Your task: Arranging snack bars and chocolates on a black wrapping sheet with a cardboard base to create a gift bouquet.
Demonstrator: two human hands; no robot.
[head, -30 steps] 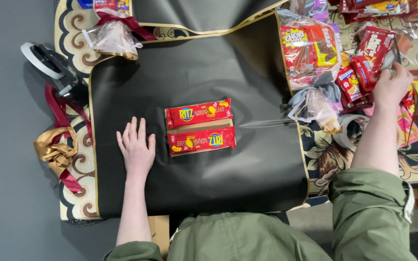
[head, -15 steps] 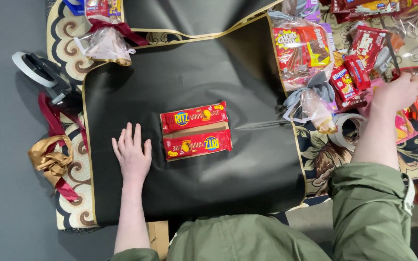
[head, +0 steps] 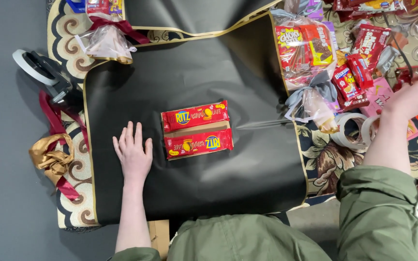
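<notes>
Grey floor [head: 1, 193] w/ a patterned rug [head: 68, 29] on it, and a big sheet of black wrapping paper w/ gold edge [head: 194, 203] spread over the rug, seen from above. Left hand [head: 134, 154] lies flat, palm down, fingers [head: 130, 137] spread wide on the paper, holding nothing, just left of two red cracker packs [head: 197, 129] that sit side by side near the sheet's centre. Right hand [head: 410, 99] reaches off to the right into a heap of red snack packets [head: 359, 63]; fingers curl down among them, can't tell if they grip anything. Judgement: pinning the sheet w/ the flat palm is sound, since it stops the paper sliding while the other arm stretches; best lift a packet straight up, not drag it, as tape rolls [head: 351, 130] and a cellophane gift bundle w/ grey bow [head: 306, 53] crowd the sheet's right edge. Open room: bare paper above and below the packs, plenty. Left edge is tighter, w/ a tape dispenser [head: 42, 72], red and gold ribbon [head: 52, 159] and a small cellophane bag [head: 105, 41] at the top left corner.
</notes>
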